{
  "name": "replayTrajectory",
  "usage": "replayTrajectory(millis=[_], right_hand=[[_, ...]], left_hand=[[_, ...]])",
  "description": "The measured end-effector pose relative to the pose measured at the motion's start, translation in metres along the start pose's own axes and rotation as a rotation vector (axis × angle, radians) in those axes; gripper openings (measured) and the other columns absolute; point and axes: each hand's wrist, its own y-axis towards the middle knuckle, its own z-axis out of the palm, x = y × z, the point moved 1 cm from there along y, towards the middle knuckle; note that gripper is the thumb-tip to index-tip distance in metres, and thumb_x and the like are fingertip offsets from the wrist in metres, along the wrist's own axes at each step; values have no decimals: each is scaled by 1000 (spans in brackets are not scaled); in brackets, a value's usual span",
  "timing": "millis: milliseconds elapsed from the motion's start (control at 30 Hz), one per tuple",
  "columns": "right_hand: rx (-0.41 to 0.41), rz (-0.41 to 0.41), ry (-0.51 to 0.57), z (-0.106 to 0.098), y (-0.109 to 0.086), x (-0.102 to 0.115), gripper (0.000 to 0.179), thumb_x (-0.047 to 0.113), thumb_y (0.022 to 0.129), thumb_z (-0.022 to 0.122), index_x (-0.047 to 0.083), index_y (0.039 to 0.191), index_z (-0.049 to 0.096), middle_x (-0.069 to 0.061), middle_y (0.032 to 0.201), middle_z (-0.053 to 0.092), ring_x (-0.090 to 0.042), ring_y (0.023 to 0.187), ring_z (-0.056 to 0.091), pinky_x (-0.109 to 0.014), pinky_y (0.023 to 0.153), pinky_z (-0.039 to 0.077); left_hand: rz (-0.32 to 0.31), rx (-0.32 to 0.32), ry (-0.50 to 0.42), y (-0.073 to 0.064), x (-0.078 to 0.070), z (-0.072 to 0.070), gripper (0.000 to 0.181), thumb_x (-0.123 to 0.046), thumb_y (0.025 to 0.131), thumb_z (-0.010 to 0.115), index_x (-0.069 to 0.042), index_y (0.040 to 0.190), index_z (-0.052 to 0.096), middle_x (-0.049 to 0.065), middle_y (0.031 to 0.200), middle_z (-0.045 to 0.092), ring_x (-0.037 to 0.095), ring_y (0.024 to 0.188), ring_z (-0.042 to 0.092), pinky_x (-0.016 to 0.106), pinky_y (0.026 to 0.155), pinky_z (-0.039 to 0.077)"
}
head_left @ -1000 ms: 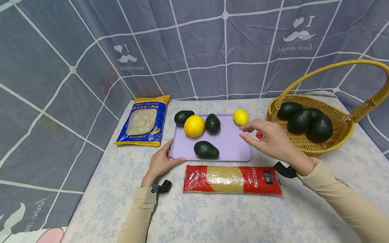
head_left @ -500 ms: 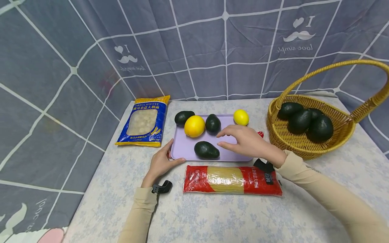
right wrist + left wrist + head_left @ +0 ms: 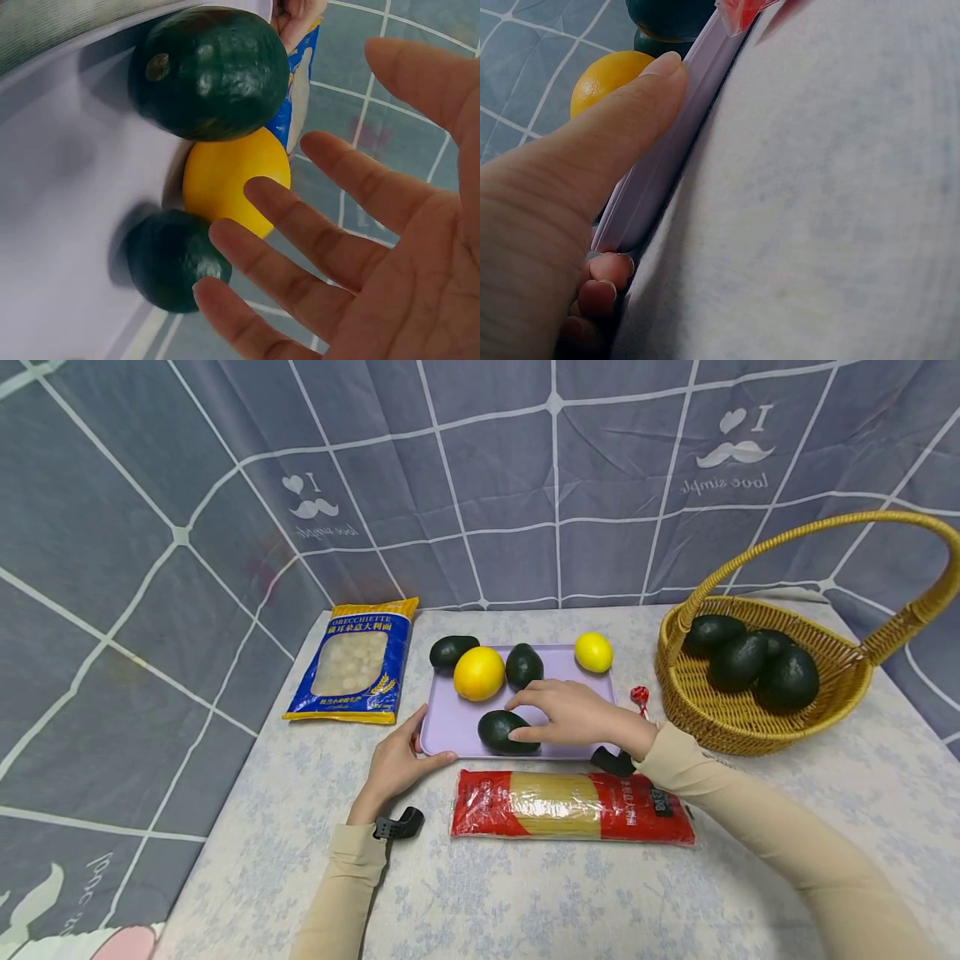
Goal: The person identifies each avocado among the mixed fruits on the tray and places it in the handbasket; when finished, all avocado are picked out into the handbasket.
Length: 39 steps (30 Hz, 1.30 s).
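Note:
A lilac tray (image 3: 450,718) lies on the cloth-covered table. My left hand (image 3: 399,758) grips its front left corner, thumb (image 3: 660,82) along the front rim and fingers curled at the left side. Over the tray's front, my right hand (image 3: 566,714) is spread around the near avocado (image 3: 495,732), thumb overlapping it in the head view. In the right wrist view a gap shows between those fingers and the avocado (image 3: 217,75). Behind it sit an orange (image 3: 479,674) and two more avocados, one left (image 3: 450,652) and one right (image 3: 524,667). A lemon (image 3: 594,652) occupies the back right corner.
Right of the tray stands a wicker basket (image 3: 738,739) with a tall handle and several avocados (image 3: 787,681) inside. A red-wrapped lollipop (image 3: 640,696) lies between them. A spaghetti packet (image 3: 555,806) lies before the tray, an orecchiette bag (image 3: 352,664) at its left.
My right hand has moved left from near the lollipop, across the tray, and come down over the near avocado. The left hand stays at the tray's corner.

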Motion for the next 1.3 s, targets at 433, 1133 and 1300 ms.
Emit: replayTrajectory(millis=[433,1133,1300], right_hand=[[150,67,72,18,28,-3,55,46,89,62,16,134,53,-11,127,54,-26,113,52,-46,94,39],[187,91,147,31,33,-16,52,50,83,68,20,123,55,-3,118,59,-20,104,54,-40,92,40],[208,140,125,29,30,-20,52,55,82,67,22,120,55,0,110,60,-17,95,55,-38,86,42]], left_hand=[[1,3,5,1,2,1,100,-56,70,78,-7,147,35,2,75,48,16,64,41,32,58,33],[20,-10,12,1,2,0,100,-52,70,80,-7,147,36,1,73,49,15,62,42,32,57,34],[10,-2,5,1,2,1,100,-52,70,80,-7,147,35,1,73,49,15,62,41,32,57,34]])
